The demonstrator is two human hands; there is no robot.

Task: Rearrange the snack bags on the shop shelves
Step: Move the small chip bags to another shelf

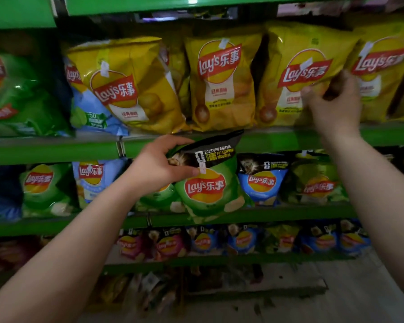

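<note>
Far left of the left hand (pixel 158 163), up on the higher shelf: a large green bag (pixel 16 94), then a pale blue bag (pixel 91 113) half hidden behind a leaning yellow bag (pixel 131 89) tipped to the right. Above the left grip and slightly right of it, just over the green shelf edge (pixel 56 150): an upright yellow bag (pixel 222 82), facing forward.

Grips the green bag with the black top (pixel 208 190) in the left hand, at the bag's upper left corner: thumb pressed on the front beside a small white tag, fingers curled over the top seam. Holds it in front of the middle shelf, tilted a little, black top overlapping the shelf edge above, bottom hanging past the edge below. Just right of that grip, standing on the middle shelf: a blue bag (pixel 261 180) with the same black top.

Holds the right hand (pixel 334 101) up at the third yellow bag (pixel 299 73), standing on the higher shelf. Curls fingers and thumb round that bag's lower right edge, pinching it. Just right of this grip, partly behind the fingers: a last yellow bag (pixel 383 71). Well below both hands, on the next shelf down: rows of small bags (pixel 208 241), too blurred to read.
</note>
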